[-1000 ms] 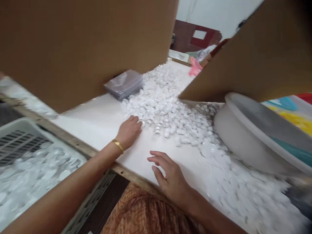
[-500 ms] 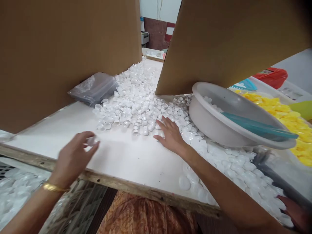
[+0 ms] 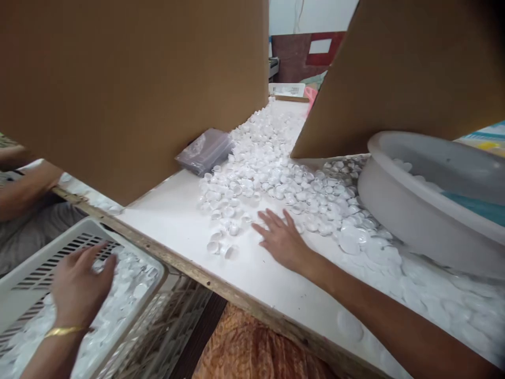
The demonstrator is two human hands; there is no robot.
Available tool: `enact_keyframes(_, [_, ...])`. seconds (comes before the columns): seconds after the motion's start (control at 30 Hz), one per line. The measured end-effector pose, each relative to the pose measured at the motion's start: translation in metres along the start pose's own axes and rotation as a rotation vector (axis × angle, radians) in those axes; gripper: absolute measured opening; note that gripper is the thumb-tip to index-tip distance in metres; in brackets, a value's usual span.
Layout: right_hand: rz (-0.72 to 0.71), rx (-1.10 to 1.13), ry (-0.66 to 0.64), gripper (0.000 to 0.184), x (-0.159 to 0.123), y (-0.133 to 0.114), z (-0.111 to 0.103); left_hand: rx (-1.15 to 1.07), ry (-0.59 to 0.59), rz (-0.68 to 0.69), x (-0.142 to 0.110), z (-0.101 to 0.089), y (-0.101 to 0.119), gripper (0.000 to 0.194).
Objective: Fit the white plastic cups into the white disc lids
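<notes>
A long heap of small white plastic caps [image 3: 272, 168] lies on the white table [image 3: 173, 210]. My right hand [image 3: 282, 239] rests flat on the table at the near edge of the heap, fingers spread, with a few loose caps [image 3: 221, 245] just to its left. My left hand [image 3: 81, 284], with a gold bangle at the wrist, hovers over a white slotted basket [image 3: 47, 260] below the table's left edge, fingers apart. The basket holds several white caps [image 3: 126, 284].
Two brown cardboard sheets [image 3: 130, 89] [image 3: 410, 73] stand on the table with the heap between them. A clear plastic bag [image 3: 205, 151] lies by the left sheet. A large white basin [image 3: 430, 200] sits at right. Another person's arm [image 3: 23, 184] is at far left.
My left hand carried a cap from the table's edge down over the basket and has opened. My right hand drew back a little from the heap toward me.
</notes>
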State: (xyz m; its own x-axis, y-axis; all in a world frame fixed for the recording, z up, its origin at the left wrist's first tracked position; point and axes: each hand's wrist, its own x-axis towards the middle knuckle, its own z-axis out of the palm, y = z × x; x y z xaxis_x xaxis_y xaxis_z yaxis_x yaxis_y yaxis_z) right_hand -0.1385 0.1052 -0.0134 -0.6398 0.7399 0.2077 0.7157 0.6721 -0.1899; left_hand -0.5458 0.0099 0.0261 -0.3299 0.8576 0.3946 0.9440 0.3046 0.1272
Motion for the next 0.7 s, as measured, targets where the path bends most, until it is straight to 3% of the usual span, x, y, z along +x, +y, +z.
enact_keyframes(0.07, [0.107,-0.089,0.024,0.044,-0.004,0.016,-0.002,0.012,0.044,0.147,0.016,-0.003,0.057,0.031])
enact_keyframes(0.13, [0.204,-0.178,0.065,0.043,-0.010,0.030,-0.007,-0.026,-0.098,0.295,0.025,-0.001,0.108,0.040])
enact_keyframes(0.2, [0.256,-0.230,0.115,0.042,-0.020,0.036,-0.012,-0.062,-0.368,0.384,0.023,0.006,0.147,0.050])
enact_keyframes(0.3, [0.217,-0.205,0.166,0.040,-0.038,0.024,-0.020,-0.114,-0.554,0.346,0.009,0.018,0.187,0.053])
enact_keyframes(0.4, [0.109,-0.092,0.159,0.038,-0.047,-0.002,-0.025,-0.255,-0.551,0.309,0.001,0.026,0.212,0.047])
enact_keyframes(0.5, [0.063,0.057,0.121,0.038,-0.040,-0.022,-0.025,-0.441,-0.504,0.265,0.006,0.028,0.223,0.041])
enact_keyframes(0.6, [0.080,0.175,0.064,0.037,-0.033,-0.031,-0.023,-0.449,-0.455,0.253,0.011,0.019,0.218,0.032])
enact_keyframes(0.7, [0.145,0.243,0.025,0.032,-0.037,-0.029,-0.022,-0.435,-0.531,0.310,0.001,0.009,0.207,0.023])
